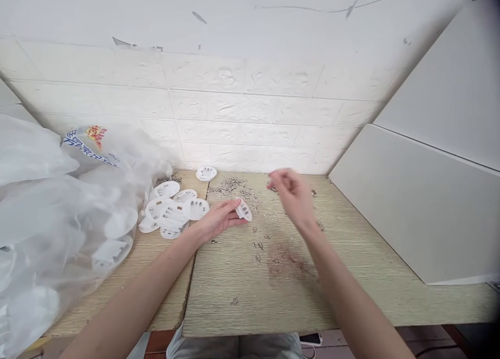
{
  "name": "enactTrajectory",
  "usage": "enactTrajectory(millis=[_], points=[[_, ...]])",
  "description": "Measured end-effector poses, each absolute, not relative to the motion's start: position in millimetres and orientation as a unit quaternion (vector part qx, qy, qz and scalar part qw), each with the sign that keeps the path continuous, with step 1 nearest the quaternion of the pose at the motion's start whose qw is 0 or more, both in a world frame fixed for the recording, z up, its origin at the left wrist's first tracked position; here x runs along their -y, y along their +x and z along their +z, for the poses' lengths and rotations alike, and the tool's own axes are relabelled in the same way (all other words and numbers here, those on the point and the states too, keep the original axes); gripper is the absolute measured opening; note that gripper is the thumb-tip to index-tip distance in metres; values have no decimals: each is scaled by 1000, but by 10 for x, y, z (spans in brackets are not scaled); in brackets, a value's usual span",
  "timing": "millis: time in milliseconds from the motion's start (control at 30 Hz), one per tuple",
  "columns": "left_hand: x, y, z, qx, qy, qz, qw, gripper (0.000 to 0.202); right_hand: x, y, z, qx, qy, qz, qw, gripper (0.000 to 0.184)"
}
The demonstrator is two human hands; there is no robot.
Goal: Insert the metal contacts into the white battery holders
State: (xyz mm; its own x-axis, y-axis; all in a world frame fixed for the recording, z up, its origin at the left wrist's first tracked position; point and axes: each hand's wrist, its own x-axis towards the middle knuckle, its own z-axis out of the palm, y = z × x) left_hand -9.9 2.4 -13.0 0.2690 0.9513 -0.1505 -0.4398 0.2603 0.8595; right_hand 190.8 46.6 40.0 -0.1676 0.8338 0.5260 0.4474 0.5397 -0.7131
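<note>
My left hand (219, 218) grips a white round plastic cover (245, 211) by its edge, with small metal contacts showing on its face. To the right, my right hand (295, 195) is raised over the table, blurred by motion, its fingers curled together; whatever may be between them cannot be made out. Between and behind the hands lies a spread of tiny metal pieces (233, 186). Larger metal clips (260, 246) are scattered on the wood nearer to me. Left of my left hand, several similar white covers (170, 213) lie heaped.
A large clear plastic bag (94, 192) full of white covers fills the left side. One more white cover (205, 173) lies near the brick-patterned wall (242, 111). White panels (414, 202) bound the right. A seam divides the wooden tabletop (226, 281).
</note>
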Motion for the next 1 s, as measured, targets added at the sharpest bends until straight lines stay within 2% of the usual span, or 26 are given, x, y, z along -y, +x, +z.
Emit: enactTrajectory(millis=[167, 267, 367, 633, 767, 900, 1000], points=[[-20, -90, -96, -360, 351, 493, 710, 22, -476, 1829, 170, 771, -525, 175, 316, 16], [-3, -91, -59, -365, 355, 488, 709, 24, -488, 1851, 86, 804, -531, 148, 223, 18], [9, -92, -35, -371, 352, 486, 709, 24, -514, 1876, 38, 827, -520, 128, 172, 20], [-3, -109, -60, -369, 345, 489, 712, 23, -535, 1851, -43, 818, -529, 116, 194, 15], [-12, -127, -92, -358, 364, 488, 708, 25, -488, 1852, -1, 830, -478, 147, 247, 24], [-12, -138, -103, -349, 384, 488, 701, 23, -424, 1838, 59, 864, -421, 142, 235, 31], [-8, -144, -103, -353, 393, 488, 695, 22, -393, 1819, 60, 873, -395, 151, 244, 23]])
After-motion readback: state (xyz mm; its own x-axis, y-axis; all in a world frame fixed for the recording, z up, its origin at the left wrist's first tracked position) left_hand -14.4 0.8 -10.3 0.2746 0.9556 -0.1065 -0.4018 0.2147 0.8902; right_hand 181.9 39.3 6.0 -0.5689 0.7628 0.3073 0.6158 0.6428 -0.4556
